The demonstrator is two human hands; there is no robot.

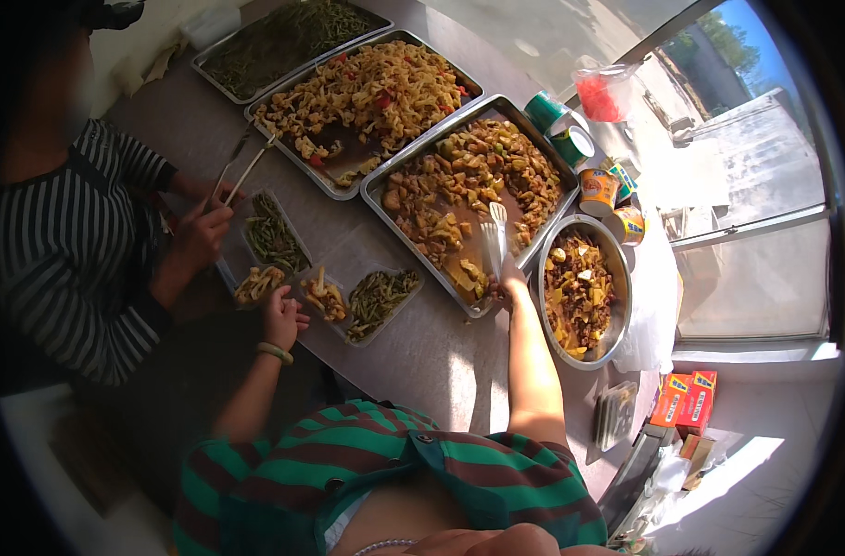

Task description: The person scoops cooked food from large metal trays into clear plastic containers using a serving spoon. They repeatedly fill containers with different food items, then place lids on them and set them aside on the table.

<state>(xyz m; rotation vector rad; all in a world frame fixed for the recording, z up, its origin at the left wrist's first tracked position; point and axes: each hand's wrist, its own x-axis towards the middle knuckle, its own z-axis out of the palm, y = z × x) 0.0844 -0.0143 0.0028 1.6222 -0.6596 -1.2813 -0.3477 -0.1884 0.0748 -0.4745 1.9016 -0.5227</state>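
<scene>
My right hand [509, 279] grips metal serving tongs [494, 240] with a slotted head. The tongs reach into a deep steel tray [376, 196] of diced meat and green vegetable pieces in brown sauce [464, 156]. My left hand [284, 316] hovers by two clear plastic meal containers, its fingers apart and slightly curled; whether it touches one I cannot tell. The nearer container [366, 342] holds cauliflower [326, 295] and cut green beans [379, 302] in separate compartments. The other container [229, 272], beside the co-worker, holds the same two foods.
A co-worker in striped sleeves [120, 313] holds long tongs [250, 167] at left. Beyond are trays of cauliflower [394, 83] and green beans [297, 42]. An oval steel bowl [629, 278] of stew stands right of my arm, near paper cups [598, 191] and stacked containers [615, 415].
</scene>
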